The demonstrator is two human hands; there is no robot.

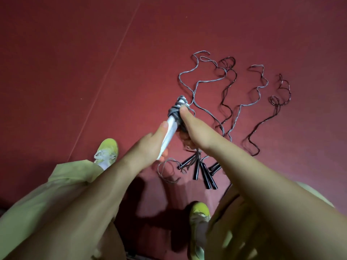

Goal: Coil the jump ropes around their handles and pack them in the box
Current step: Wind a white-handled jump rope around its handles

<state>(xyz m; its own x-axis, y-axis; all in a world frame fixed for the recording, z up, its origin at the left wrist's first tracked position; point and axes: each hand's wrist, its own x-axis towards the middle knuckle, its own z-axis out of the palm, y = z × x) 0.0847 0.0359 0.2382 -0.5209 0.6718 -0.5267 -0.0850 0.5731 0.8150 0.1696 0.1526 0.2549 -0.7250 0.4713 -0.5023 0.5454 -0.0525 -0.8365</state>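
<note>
L hand (150,145) grips smooth white handle (170,132); R hand (189,126) pinches coiled grey cord (175,111).

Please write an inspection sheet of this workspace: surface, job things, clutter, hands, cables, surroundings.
Surface: red floor, one thin seam line.
Job's things: white handles held above the floor, grey rope coiled round their top; black handles bunched on the floor; loose ropes spread beyond them; no box in view.
Clutter: nothing seen.
Hands: left hand grips the white handles low; right hand holds the coil.
Cables: nothing seen.
Surroundings: yellow shoes.
</note>
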